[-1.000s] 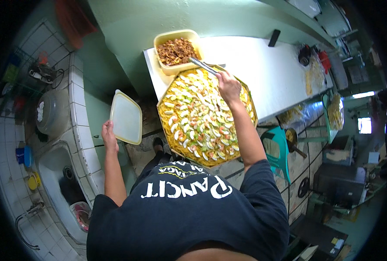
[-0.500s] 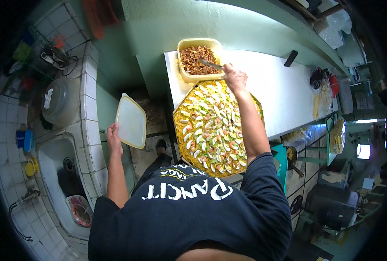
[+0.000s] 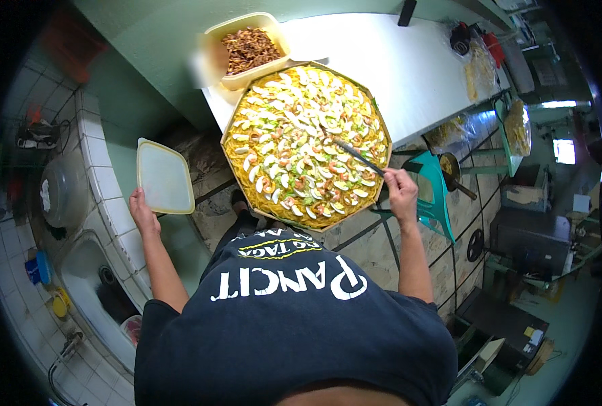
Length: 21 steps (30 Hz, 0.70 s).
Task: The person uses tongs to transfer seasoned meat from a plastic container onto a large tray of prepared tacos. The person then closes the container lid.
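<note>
My left hand [image 3: 143,210] grips the edge of a translucent white plastic lid [image 3: 163,177] with a yellowish rim, held upright off to the left. In my right hand [image 3: 401,193] is a slim dark utensil [image 3: 360,157], like a fork or spoon; its tip is too small to tell. The tip reaches over the large octagonal tray [image 3: 387,150] of yellow noodles [image 3: 265,199], topped with egg slices, shrimp and green bits. Behind the tray, at its far left, stands a cream plastic tub [image 3: 274,28] holding brown crispy pieces [image 3: 250,51].
The tray and tub rest on a white table [image 3: 355,40] against a green wall. A tiled sink [image 3: 84,254] lies to my left. Right of the tray is a teal plastic stool [image 3: 436,193], with a pan [image 3: 448,164] beyond it. Bagged goods [image 3: 480,71] sit at the table's right end.
My right hand has moved the utensil out of the tub and back over the noodles' right side. The left hand still holds the lid. The whole view has shifted.
</note>
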Each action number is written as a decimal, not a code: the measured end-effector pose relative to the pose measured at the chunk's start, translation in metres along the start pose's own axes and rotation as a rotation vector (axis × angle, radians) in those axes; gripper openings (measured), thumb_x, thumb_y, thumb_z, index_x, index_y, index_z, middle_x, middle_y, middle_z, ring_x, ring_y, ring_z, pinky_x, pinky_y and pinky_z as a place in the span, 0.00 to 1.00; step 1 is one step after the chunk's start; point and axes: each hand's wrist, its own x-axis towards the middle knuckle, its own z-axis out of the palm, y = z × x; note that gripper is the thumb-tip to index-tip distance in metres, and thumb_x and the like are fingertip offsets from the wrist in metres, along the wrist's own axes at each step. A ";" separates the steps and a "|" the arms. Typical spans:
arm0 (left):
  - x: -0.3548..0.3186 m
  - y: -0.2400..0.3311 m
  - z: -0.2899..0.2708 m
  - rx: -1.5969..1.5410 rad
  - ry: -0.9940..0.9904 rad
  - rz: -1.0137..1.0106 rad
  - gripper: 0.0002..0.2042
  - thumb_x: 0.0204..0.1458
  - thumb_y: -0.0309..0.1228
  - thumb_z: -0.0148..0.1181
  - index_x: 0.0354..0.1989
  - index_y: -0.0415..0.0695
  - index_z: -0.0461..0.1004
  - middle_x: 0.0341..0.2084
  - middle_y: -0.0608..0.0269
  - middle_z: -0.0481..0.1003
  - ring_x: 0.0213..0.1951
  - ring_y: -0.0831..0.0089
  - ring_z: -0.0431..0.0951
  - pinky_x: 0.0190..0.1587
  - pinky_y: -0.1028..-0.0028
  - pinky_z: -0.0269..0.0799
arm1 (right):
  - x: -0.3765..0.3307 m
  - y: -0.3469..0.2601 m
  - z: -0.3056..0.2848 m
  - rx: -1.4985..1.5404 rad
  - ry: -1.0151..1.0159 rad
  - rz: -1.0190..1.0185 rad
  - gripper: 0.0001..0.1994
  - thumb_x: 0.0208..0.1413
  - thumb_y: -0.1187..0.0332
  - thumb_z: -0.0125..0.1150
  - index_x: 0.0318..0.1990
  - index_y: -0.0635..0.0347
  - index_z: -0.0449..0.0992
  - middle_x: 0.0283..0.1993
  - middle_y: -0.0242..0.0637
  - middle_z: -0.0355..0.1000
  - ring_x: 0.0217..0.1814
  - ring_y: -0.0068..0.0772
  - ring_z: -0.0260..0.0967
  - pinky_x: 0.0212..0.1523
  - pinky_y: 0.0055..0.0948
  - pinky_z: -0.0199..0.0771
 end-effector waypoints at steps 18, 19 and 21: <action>-0.011 -0.006 0.019 -0.028 -0.079 0.051 0.11 0.60 0.35 0.51 0.44 0.41 0.65 0.39 0.60 0.72 0.42 0.73 0.73 0.45 0.73 0.70 | 0.018 -0.004 0.005 -0.009 0.064 -0.056 0.09 0.57 0.67 0.56 0.36 0.64 0.77 0.29 0.44 0.71 0.29 0.40 0.71 0.31 0.35 0.68; -0.011 -0.007 0.018 -0.019 -0.080 0.057 0.11 0.60 0.34 0.51 0.44 0.41 0.65 0.38 0.60 0.72 0.41 0.73 0.72 0.45 0.73 0.69 | 0.038 -0.010 0.014 0.054 0.114 -0.114 0.09 0.57 0.67 0.56 0.37 0.64 0.77 0.30 0.44 0.72 0.30 0.39 0.71 0.32 0.33 0.68; -0.012 -0.011 0.019 -0.062 -0.072 0.043 0.10 0.60 0.34 0.51 0.44 0.41 0.66 0.38 0.61 0.72 0.41 0.73 0.72 0.45 0.74 0.68 | 0.081 -0.029 0.044 0.128 0.138 -0.175 0.09 0.57 0.67 0.56 0.37 0.64 0.78 0.31 0.43 0.73 0.32 0.39 0.72 0.33 0.32 0.70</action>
